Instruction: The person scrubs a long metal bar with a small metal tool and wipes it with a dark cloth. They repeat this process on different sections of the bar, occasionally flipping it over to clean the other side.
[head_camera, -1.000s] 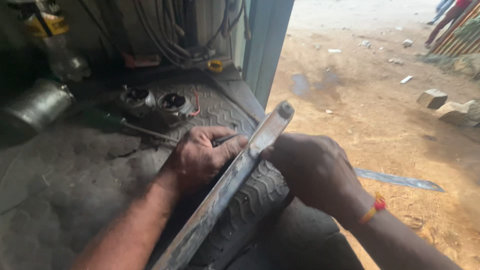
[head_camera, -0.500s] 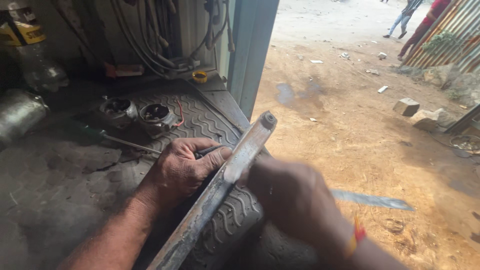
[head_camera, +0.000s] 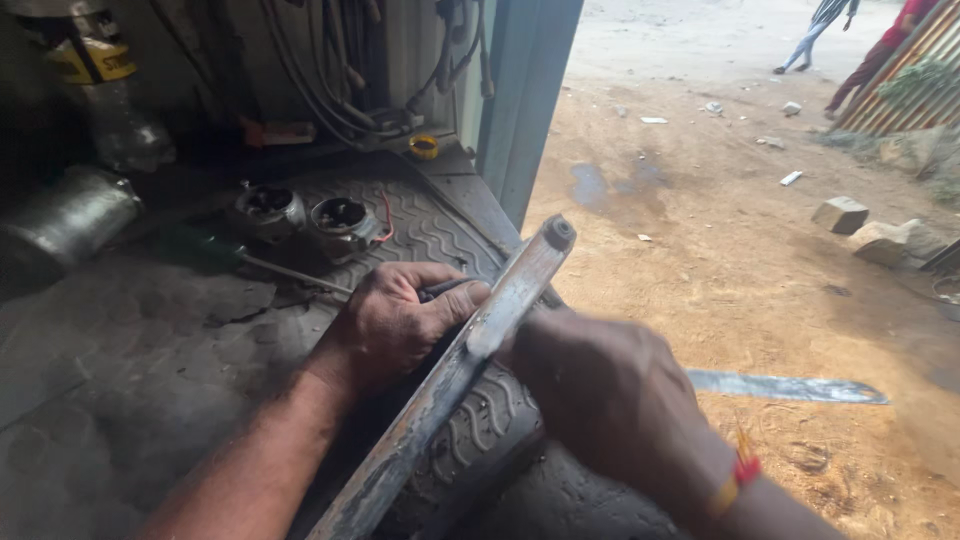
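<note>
The left hand (head_camera: 395, 325) is closed around a thin dark tool (head_camera: 443, 289), only a short bit of which pokes out past the thumb, and that thumb presses against the side of the long metal bar (head_camera: 470, 350). The bar runs diagonally, from the bottom edge of the view up past both hands to a round capped end (head_camera: 558, 232) well beyond the grip. It leans on the ribbed rubber mat (head_camera: 480, 440) where the mat curls over the floor edge, right under the hands.

The right hand (head_camera: 600, 395) is blurred, so it looks mid-stroke. It's curled up against the far side of the bar, just opposite the left thumb, but what it holds, if anything, can't be made out, and neither can whether it's fully clenched.

For doing this well, my take: the pale bare patch on the bar sits right at the left thumb, so that's probably the working spot. Keeping the left thumb planted there stops the bar from rolling, and the mat under it gives decent friction. The bar's upper end hangs free past the grip, so heavy strokes could make it swing; short strokes close to the thumb seem safer.

Beyond the left knuckles lie a screwdriver (head_camera: 250, 258) and two round metal parts (head_camera: 305, 215). A flat blade (head_camera: 790, 386) lies on the dirt out past the right hand.
</note>
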